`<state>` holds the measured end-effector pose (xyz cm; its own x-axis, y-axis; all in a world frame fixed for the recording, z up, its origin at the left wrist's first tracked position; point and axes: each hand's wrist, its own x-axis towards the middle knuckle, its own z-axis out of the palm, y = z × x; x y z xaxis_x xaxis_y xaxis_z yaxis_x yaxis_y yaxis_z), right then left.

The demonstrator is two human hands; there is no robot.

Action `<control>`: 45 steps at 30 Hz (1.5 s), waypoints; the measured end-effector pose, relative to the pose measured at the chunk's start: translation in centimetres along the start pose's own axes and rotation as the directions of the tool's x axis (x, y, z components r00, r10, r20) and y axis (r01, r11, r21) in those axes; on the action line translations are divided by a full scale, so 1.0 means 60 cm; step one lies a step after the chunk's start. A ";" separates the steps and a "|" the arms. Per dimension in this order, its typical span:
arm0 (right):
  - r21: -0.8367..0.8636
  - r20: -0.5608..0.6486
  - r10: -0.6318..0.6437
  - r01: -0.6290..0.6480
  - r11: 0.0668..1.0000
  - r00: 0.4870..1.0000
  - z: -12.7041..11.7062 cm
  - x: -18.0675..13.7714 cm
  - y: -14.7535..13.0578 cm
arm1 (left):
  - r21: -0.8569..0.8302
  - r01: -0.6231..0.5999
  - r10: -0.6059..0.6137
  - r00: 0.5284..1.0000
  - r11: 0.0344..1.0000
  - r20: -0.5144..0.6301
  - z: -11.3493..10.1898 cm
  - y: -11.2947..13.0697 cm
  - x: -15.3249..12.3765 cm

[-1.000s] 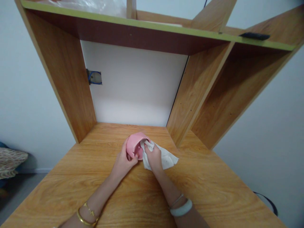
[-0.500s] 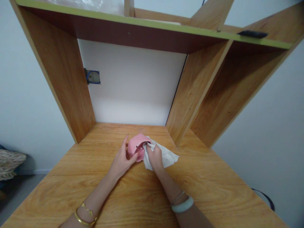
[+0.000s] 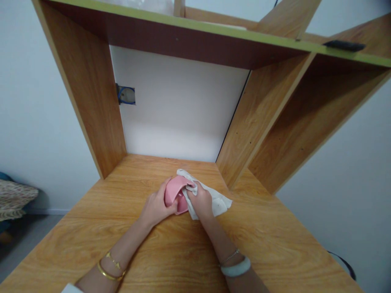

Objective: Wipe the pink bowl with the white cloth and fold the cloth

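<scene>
A glossy pink bowl [image 3: 175,188] is tilted on its side above the wooden desk, its opening turned toward the right. My left hand [image 3: 158,206] grips it from the left, thumb at the near rim and fingers round the far side. A white cloth [image 3: 218,202], perhaps a paper towel, is bunched in my right hand [image 3: 200,200]. The right fingers are closed round the cloth at the bowl's rim, and part of it reaches into the opening. The rest of the cloth spreads out behind and to the right of that hand. My right fingertips are hidden by the cloth.
The wooden desk [image 3: 171,260] lies under both hands. Side panels rise at left [image 3: 82,89] and right [image 3: 262,118], beneath a shelf [image 3: 183,44]. A dark flat object [image 3: 344,45] rests on the shelf. An open socket box [image 3: 126,95] shows in the back panel.
My left fingers have closed more tightly round the bowl, and the bowl has turned slightly. A corner of the cloth now stands up behind the bowl. The camera view has shifted a little.
</scene>
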<state>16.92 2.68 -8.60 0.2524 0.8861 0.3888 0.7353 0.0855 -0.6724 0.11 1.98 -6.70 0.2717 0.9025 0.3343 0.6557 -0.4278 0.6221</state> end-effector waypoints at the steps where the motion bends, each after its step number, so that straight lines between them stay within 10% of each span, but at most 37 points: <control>1: 0.011 0.021 -0.014 0.014 1.000 1.000 0.002 -0.001 0.001 | 0.007 -0.025 0.025 1.000 1.000 0.009 -0.001 -0.001 -0.001; 11: 0.289 -0.063 0.055 -0.035 0.957 0.996 0.020 -0.001 0.008 | -0.148 -0.016 0.006 0.997 0.989 -0.073 0.029 0.012 0.000; 17: 0.014 -0.039 -0.016 0.017 1.000 0.999 0.003 -0.002 -0.004 | 0.018 0.065 -0.065 0.997 0.998 -0.038 0.005 0.007 0.002; 21: -0.126 0.028 -0.078 0.081 0.989 0.997 -0.003 -0.006 -0.007 | 0.062 -0.136 0.133 0.990 0.989 0.043 -0.011 -0.005 0.003; 34: 0.304 -0.024 0.072 -0.062 0.951 0.997 0.014 -0.004 -0.006 | -0.039 -0.049 0.047 0.998 0.998 -0.049 0.012 0.018 -0.001; 39: 0.177 -0.054 0.009 0.001 0.984 0.999 0.007 -0.005 -0.015 | 0.088 0.056 -0.054 0.998 0.995 -0.032 -0.009 0.013 0.002; 45: 0.008 -0.062 -0.086 0.086 0.996 0.994 -0.002 -0.008 -0.007 | 0.084 -0.159 0.158 0.987 0.984 0.022 -0.014 0.007 -0.001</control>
<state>16.58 2.13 -8.41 0.2271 0.8455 0.4832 0.7491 0.1654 -0.6414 -0.22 1.69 -5.86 0.3869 0.8245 0.4129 0.6607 -0.5602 0.4996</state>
